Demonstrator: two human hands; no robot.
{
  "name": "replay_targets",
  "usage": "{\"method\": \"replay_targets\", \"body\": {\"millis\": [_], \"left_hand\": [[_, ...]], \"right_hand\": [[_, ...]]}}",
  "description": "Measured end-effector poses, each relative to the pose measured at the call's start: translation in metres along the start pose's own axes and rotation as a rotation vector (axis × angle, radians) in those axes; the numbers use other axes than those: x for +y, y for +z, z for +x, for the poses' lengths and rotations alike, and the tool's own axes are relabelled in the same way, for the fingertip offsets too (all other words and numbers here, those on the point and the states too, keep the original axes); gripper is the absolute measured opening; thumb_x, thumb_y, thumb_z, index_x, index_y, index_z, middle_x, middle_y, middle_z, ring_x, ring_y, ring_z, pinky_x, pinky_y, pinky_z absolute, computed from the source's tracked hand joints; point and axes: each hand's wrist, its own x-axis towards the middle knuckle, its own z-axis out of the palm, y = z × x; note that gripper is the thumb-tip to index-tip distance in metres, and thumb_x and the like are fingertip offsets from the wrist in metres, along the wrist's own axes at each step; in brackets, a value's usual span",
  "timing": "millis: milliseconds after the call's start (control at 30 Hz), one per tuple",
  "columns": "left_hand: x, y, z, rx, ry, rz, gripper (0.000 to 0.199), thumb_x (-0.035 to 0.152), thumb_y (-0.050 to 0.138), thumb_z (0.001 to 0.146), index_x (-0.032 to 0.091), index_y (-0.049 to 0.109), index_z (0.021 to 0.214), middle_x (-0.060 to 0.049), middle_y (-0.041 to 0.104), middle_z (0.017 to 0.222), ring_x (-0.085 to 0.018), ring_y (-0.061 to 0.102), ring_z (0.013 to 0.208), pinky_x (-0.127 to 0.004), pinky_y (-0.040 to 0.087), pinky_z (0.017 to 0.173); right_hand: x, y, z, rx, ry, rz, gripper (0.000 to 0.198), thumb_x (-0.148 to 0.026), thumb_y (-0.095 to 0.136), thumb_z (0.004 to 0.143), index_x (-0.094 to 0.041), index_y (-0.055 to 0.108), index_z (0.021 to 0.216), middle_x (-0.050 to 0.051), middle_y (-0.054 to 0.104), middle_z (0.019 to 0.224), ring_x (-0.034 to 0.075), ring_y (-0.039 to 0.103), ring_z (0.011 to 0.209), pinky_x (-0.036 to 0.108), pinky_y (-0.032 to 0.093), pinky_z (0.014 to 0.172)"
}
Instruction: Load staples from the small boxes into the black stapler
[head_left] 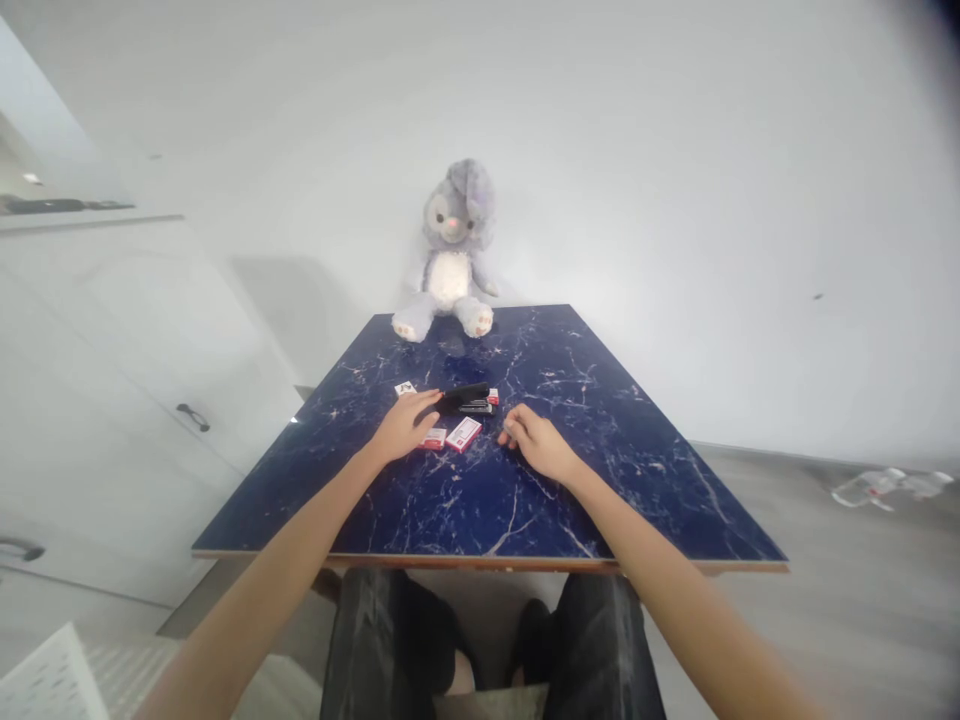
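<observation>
A black stapler (466,395) lies in the middle of the table, its upper arm lifted a little off the lower part. My left hand (403,428) has fingers and thumb at the stapler's rear end, gripping it there. To the right of the stapler, my right hand (538,442) is closed with its fingertips pinched together; what they hold, if anything, is too small to make out. Two small red-and-white boxes, a left one (433,439) and a right one (464,434), lie just in front of the stapler. Behind it shows part of another red-and-white box (493,396).
A small white box with a dark print (405,388) lies beyond my left hand. At the table's back edge a grey plush rabbit (450,260) sits against the wall. The blue marbled table (517,515) ends close to my legs. White cabinets (112,400) stand at the left.
</observation>
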Motion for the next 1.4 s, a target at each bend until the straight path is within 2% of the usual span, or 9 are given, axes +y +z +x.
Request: {"method": "replay_targets", "body": {"millis": [233, 467, 567, 767, 900, 1000, 1133, 1300, 1400], "left_hand": [[-0.010, 0.005, 0.004, 0.044, -0.065, -0.107, 0.036, 0.030, 0.047, 0.096, 0.024, 0.066, 0.127, -0.005, 0.065, 0.133, -0.022, 0.060, 0.123, -0.046, 0.042, 0.111], [-0.005, 0.005, 0.004, 0.002, -0.103, -0.113, 0.037, 0.029, 0.048, 0.095, 0.024, 0.065, 0.128, -0.006, 0.062, 0.137, -0.023, 0.056, 0.129, -0.050, 0.034, 0.117], [0.000, 0.004, 0.006, 0.000, -0.167, -0.163, 0.035, 0.028, 0.049, 0.094, 0.023, 0.066, 0.124, -0.007, 0.063, 0.135, -0.023, 0.058, 0.126, -0.050, 0.038, 0.114], [0.007, 0.005, 0.027, -0.110, -0.371, -0.335, 0.031, 0.034, 0.062, 0.087, 0.020, 0.060, 0.115, -0.009, 0.070, 0.119, -0.024, 0.067, 0.110, -0.045, 0.051, 0.098], [0.022, 0.012, 0.050, -0.117, -0.305, -0.275, 0.045, 0.038, 0.068, 0.084, 0.023, 0.058, 0.125, -0.008, 0.065, 0.129, -0.025, 0.062, 0.118, -0.044, 0.046, 0.105], [0.033, 0.017, 0.058, -0.119, -0.247, -0.231, 0.038, 0.039, 0.066, 0.086, 0.024, 0.063, 0.121, -0.006, 0.068, 0.122, -0.025, 0.064, 0.112, -0.042, 0.047, 0.102], [0.038, 0.018, 0.055, -0.103, -0.272, -0.236, 0.034, 0.043, 0.064, 0.087, 0.024, 0.066, 0.115, -0.005, 0.070, 0.114, -0.025, 0.066, 0.102, -0.040, 0.051, 0.093], [0.040, 0.014, 0.051, -0.125, -0.313, -0.284, 0.035, 0.043, 0.063, 0.087, 0.023, 0.066, 0.116, -0.004, 0.070, 0.115, -0.025, 0.065, 0.104, -0.037, 0.052, 0.092], [0.037, 0.008, 0.052, -0.201, -0.301, -0.322, 0.039, 0.043, 0.062, 0.088, 0.025, 0.064, 0.122, -0.003, 0.070, 0.118, -0.024, 0.066, 0.106, -0.037, 0.052, 0.093]], "right_hand": [[0.013, 0.004, 0.047, 0.055, 0.121, 0.217, 0.019, -0.041, 0.053, 0.093, -0.023, 0.056, 0.089, -0.003, 0.066, 0.070, 0.010, 0.057, 0.045, 0.020, 0.045, 0.042], [0.028, 0.002, 0.071, 0.111, 0.173, 0.540, 0.032, -0.046, 0.070, 0.083, -0.016, 0.067, 0.093, 0.004, 0.072, 0.076, 0.012, 0.064, 0.057, 0.024, 0.057, 0.058], [0.033, -0.001, 0.070, 0.069, 0.201, 0.597, 0.034, -0.047, 0.076, 0.077, -0.016, 0.071, 0.091, 0.005, 0.074, 0.080, 0.014, 0.066, 0.063, 0.028, 0.058, 0.067], [0.037, -0.003, 0.071, 0.019, 0.152, 0.491, 0.027, -0.038, 0.081, 0.069, -0.017, 0.076, 0.085, 0.004, 0.076, 0.085, 0.017, 0.069, 0.076, 0.030, 0.055, 0.080], [0.034, -0.008, 0.071, -0.013, 0.176, 0.516, 0.022, -0.031, 0.079, 0.069, -0.018, 0.076, 0.085, 0.004, 0.077, 0.088, 0.019, 0.070, 0.082, 0.031, 0.054, 0.085], [0.031, -0.012, 0.071, -0.075, 0.191, 0.518, 0.022, -0.025, 0.079, 0.066, -0.017, 0.076, 0.087, 0.004, 0.077, 0.088, 0.019, 0.070, 0.083, 0.032, 0.054, 0.085], [0.032, -0.013, 0.070, -0.090, 0.175, 0.524, 0.021, -0.025, 0.078, 0.068, -0.017, 0.075, 0.087, 0.005, 0.077, 0.091, 0.020, 0.071, 0.087, 0.031, 0.055, 0.085], [0.034, -0.012, 0.067, -0.089, 0.114, 0.235, 0.013, -0.022, 0.073, 0.072, -0.021, 0.075, 0.085, 0.001, 0.076, 0.082, 0.018, 0.070, 0.074, 0.028, 0.054, 0.073], [0.033, -0.013, 0.064, -0.084, 0.054, 0.114, 0.013, -0.021, 0.071, 0.075, -0.023, 0.075, 0.086, -0.001, 0.075, 0.080, 0.017, 0.070, 0.071, 0.027, 0.053, 0.071]]}}
